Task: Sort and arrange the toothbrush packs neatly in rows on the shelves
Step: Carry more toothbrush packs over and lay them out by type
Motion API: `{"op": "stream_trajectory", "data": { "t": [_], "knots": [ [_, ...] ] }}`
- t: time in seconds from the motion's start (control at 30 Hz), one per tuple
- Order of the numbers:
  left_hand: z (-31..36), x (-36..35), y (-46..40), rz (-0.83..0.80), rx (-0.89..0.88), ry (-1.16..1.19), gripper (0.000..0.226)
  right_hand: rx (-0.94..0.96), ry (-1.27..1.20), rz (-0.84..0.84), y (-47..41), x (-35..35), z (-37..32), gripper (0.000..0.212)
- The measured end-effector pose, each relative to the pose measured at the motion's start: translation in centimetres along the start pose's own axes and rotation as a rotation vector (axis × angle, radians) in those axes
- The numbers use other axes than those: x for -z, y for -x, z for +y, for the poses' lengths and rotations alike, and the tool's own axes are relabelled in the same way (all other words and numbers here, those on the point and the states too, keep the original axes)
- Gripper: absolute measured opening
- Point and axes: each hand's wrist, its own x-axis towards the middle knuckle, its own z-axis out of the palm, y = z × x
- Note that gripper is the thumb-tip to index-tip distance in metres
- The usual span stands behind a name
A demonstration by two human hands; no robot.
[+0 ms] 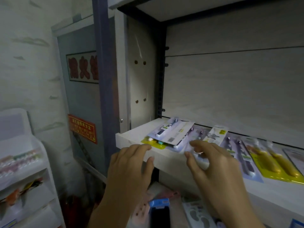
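Toothbrush packs lie on a white shelf point(164, 157). At its left end a white-backed pack point(171, 131) lies crooked on top of a yellow pack point(150, 142). Further right sit a small pack with a yellow label point(217, 133), a purple-tinted pack point(241, 157) and a yellow pack with two yellow brushes point(274, 162). My left hand point(130, 171) hovers at the shelf's front edge, fingers loosely bent, fingertips beside the yellow pack and holding nothing. My right hand point(212, 168) reaches over the edge with curved fingers near a clear pack; a grip does not show.
A lower shelf holds a blue pack point(158, 203), pink packs point(141, 211) and a white printed pack point(197, 213). A white plastic drawer unit point(24, 162) stands at the left. Behind it are a grey door with red signs point(82, 128) and the shelf's dark upright point(103, 79).
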Motion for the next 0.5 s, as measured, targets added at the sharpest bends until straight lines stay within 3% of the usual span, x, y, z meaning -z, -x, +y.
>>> {"op": "stream_trajectory", "data": {
  "t": [0.27, 0.5],
  "knots": [
    [-1.9, -2.9, -6.6, -0.063, -0.055, 0.051, 0.030, 0.006, 0.081, 0.044, -4.1, -4.4, 0.5, 0.024],
    [-3.3, -5.1, -10.6, -0.111, -0.112, 0.085, 0.034, -0.057, 0.231, -0.056, -6.3, -6.9, 0.0, 0.031]
  ]
}}
